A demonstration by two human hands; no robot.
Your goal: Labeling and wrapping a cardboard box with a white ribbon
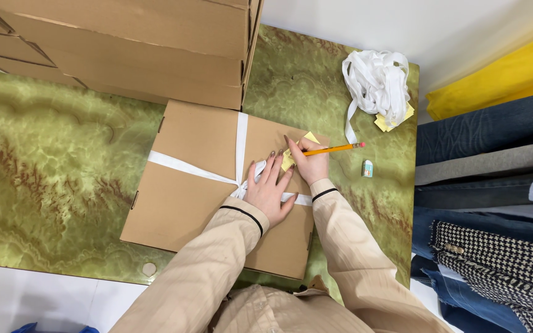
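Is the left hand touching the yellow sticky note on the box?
Touching. In the head view the left hand lies flat on the cardboard box, its fingertips resting on the edge of the yellow sticky note, with no gap showing.

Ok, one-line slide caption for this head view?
Left hand steadies a yellow note on a ribbon-tied box while the right hand writes with a pencil.

Both my arms reach forward in beige sleeves with dark cuff trim. My left hand (271,190) lies flat, palm down, fingers spread and pointing away. My right hand (309,161) sits just beside it, fingers curled in a writing grip.
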